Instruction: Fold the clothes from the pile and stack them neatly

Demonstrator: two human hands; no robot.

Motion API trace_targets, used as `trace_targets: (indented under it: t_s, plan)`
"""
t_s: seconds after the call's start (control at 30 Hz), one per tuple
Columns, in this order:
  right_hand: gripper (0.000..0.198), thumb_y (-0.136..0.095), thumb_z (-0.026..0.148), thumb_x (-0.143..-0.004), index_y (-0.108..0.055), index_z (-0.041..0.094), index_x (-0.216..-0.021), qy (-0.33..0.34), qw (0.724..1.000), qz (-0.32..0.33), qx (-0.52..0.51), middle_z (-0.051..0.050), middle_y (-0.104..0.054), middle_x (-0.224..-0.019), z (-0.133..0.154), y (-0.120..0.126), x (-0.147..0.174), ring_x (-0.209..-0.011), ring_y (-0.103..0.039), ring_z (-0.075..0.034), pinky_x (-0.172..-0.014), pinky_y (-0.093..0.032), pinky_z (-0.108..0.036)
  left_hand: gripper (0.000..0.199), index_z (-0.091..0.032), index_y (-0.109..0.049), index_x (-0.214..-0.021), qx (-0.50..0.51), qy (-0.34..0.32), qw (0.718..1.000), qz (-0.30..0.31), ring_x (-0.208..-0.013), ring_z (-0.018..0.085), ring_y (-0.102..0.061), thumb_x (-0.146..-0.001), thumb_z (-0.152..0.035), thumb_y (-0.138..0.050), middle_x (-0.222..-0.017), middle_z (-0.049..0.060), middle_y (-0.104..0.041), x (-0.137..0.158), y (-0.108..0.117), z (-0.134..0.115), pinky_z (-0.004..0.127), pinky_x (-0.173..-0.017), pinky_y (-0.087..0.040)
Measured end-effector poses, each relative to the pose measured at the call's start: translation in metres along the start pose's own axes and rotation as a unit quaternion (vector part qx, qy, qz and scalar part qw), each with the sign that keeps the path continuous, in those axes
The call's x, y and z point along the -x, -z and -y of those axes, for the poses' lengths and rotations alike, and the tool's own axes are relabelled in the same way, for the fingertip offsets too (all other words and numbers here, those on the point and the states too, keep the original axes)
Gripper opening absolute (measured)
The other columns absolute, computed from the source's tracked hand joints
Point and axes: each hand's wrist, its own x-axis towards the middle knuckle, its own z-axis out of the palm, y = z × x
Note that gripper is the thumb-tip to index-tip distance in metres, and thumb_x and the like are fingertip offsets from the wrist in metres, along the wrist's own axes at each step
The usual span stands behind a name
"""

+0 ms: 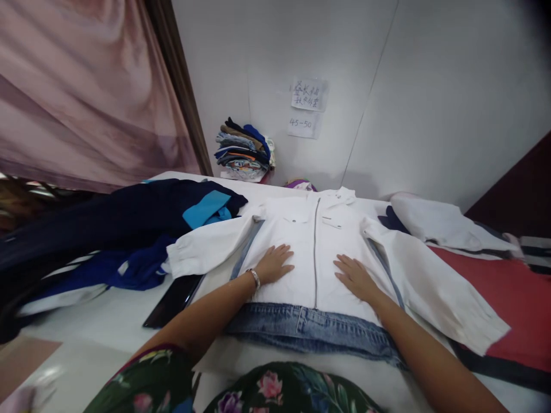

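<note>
A white zip-front jacket (297,281) lies spread face up on the table, collar toward the wall and sleeves out to both sides. Its metal zipper is closed down the middle. Beneath it, blue denim (275,318) sticks out along the hem and at both sides. My left hand (273,265), with a bracelet at the wrist, rests flat on the jacket's left half, fingers stretched out. Flat on the other side of the zipper lies my right hand (353,276), its fingers slightly spread. Neither hand grips anything.
Dark and blue garments (129,229) heap up on the left, near a black flat object (172,301). Folded clothes (243,149) are stacked by the wall. On the right lie a red garment (508,298) and a white one (443,221). Paper notes (307,96) hang on the wall.
</note>
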Motion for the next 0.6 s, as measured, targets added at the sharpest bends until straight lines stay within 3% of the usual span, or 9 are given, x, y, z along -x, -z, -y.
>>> trace_targets:
  t_s: [0.1,0.23,0.3,0.43,0.53,0.6]
  plan:
    - [0.046,-0.038,0.045,-0.094,-0.053,0.025,-0.133,-0.002,1.0,-0.004,-0.017,-0.008,-0.042,-0.148,-0.003,-0.003,0.0,-0.138,-0.035,-0.025,-0.113,-0.023,-0.051,0.045,-0.016,-0.058,-0.127,0.062,0.046,0.997,-0.018,-0.134,0.024,-0.042,-0.091,-0.042,-0.048,-0.143,0.011,-0.049,0.01,0.017,-0.002,0.036,-0.113,-0.029]
    - [0.048,-0.038,0.046,-0.094,-0.054,0.023,-0.132,-0.008,0.999,-0.003,-0.036,-0.009,-0.043,-0.147,-0.007,-0.004,0.0,-0.138,-0.034,-0.025,-0.113,-0.023,-0.051,0.04,-0.015,-0.061,-0.121,0.059,0.163,0.971,-0.167,-0.121,0.023,-0.053,-0.092,-0.038,-0.046,-0.128,0.011,-0.061,0.049,0.041,0.004,0.032,-0.107,-0.036]
    - [0.048,-0.039,0.047,-0.093,-0.055,0.022,-0.131,-0.014,0.999,-0.002,-0.042,-0.009,-0.043,-0.147,-0.007,-0.005,0.0,-0.138,-0.035,-0.025,-0.113,-0.022,-0.051,0.039,-0.013,-0.062,-0.118,0.032,0.255,0.944,-0.205,-0.117,0.025,-0.055,-0.092,-0.036,-0.044,-0.123,0.014,-0.063,0.073,0.047,0.01,0.034,-0.103,-0.038]
    - [0.049,-0.041,0.047,-0.092,-0.057,0.021,-0.129,-0.012,0.998,-0.009,-0.056,-0.01,-0.044,-0.146,-0.007,-0.009,-0.003,-0.138,-0.035,-0.026,-0.114,-0.022,-0.052,0.042,-0.01,-0.063,-0.113,0.095,0.391,0.9,-0.165,-0.111,0.029,-0.06,-0.092,-0.039,-0.042,-0.116,0.019,-0.066,0.1,0.041,0.02,0.036,-0.094,-0.042]
    - [0.048,-0.045,0.047,-0.088,-0.061,0.02,-0.125,-0.024,0.996,-0.009,-0.089,-0.011,-0.047,-0.143,-0.005,-0.004,-0.005,-0.136,-0.039,-0.028,-0.113,-0.024,-0.053,0.042,-0.01,-0.065,-0.107,0.143,0.404,0.892,-0.144,-0.108,0.03,-0.061,-0.088,-0.043,-0.049,-0.115,0.02,-0.067,0.099,0.037,0.023,0.035,-0.091,-0.043]
    - [0.047,-0.048,0.049,-0.086,-0.065,0.02,-0.119,-0.042,0.991,-0.019,-0.125,-0.012,-0.05,-0.14,-0.006,0.007,-0.002,-0.134,-0.041,-0.029,-0.11,-0.032,-0.052,0.04,-0.011,-0.067,-0.103,0.16,0.402,0.891,-0.138,-0.105,0.03,-0.063,-0.082,-0.043,-0.057,-0.111,0.018,-0.069,0.096,0.042,0.024,0.033,-0.087,-0.045]
